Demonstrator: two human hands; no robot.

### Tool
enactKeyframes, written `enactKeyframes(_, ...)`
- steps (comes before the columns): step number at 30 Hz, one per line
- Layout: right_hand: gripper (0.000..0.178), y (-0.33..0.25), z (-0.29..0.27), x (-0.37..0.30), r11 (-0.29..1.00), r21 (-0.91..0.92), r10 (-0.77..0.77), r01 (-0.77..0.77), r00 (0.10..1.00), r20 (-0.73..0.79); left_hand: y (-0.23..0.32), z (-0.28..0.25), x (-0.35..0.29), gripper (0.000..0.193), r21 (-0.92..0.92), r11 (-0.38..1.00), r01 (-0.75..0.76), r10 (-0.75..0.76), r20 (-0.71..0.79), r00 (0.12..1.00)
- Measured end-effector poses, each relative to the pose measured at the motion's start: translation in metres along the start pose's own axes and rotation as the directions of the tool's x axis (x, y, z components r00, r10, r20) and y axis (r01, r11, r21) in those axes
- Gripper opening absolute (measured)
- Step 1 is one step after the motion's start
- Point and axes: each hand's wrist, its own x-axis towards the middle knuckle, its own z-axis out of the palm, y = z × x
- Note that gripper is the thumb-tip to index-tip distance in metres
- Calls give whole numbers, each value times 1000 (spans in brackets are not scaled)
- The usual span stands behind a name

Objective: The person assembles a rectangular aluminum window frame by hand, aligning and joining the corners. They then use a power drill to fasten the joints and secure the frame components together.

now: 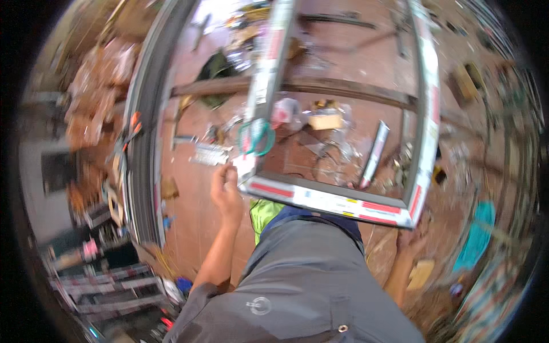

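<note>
A rectangular window or door frame (329,198) of dark profile, covered in white film with red bands, lies across the view in front of my body. My left hand (227,188) is closed at its near left corner, thumb and fingers against the edge. At the near right corner my right hand (412,241) reaches from below; its fingers are partly hidden behind the frame and blurred. A teal ring-shaped thing (257,138) sits at the frame's left bar, just beyond my left hand; I cannot tell its kind.
A brown crossbar (223,87) runs beneath the frame. Long dark profiles (143,166) stand at left, with an orange-handled tool (135,123) on them. Clear plastic bags, a cardboard box (326,121) and a loose white strip (374,154) lie on the tiled floor. A teal bag (476,235) lies right.
</note>
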Motion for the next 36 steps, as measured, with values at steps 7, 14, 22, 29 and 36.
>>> enactKeyframes(7, 73, 33, -34, 45, 990, -50, -137, 130, 844, -519, -146, -17, -54, 62, -770, -80, 634, -741, 471, 478)
enactKeyframes(14, 60, 53, 87, 1, 991, 35, -99, 132, 867, -488, -91, 35, -16, 68, -809, -323, 491, -616, 574, 540)
enactKeyframes(22, 55, 58, 90, -2, 996, -80, -71, 41, 905, -420, -115, 59, -1, 33, -875, -330, 356, -744, 473, 473)
enactKeyframes(29, 51, 61, 100, 12, 979, -198, -27, -52, 924, -380, -97, 47, 3, 32, -885, -273, 377, -770, 436, 465)
enactKeyframes(36, 47, 48, 101, -40, 643, -761, -567, 92, 724, -392, -157, -3, -6, 55, -664, 118, 738, -396, 651, 648)
